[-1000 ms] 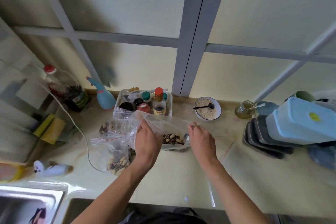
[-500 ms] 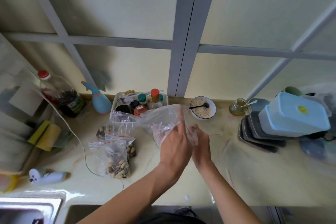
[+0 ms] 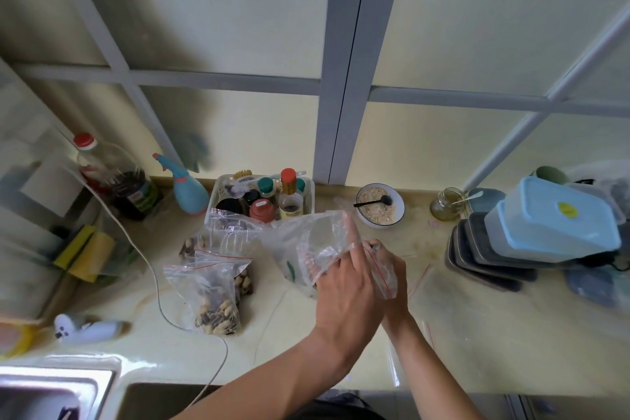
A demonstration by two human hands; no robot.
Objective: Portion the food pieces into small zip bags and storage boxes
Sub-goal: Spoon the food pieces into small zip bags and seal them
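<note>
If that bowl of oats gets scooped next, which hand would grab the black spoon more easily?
Probably the right hand. The bowl of oats and its black spoon lie on that side, beyond it, while the left hand is crossed over, holding the clear zip bag.

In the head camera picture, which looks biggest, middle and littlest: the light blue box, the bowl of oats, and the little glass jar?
Largest to smallest, as they look:
1. Light blue box
2. Bowl of oats
3. Little glass jar

The bowl and jar sit about equally far back; the box is slightly nearer, but its lead is clear.
</note>
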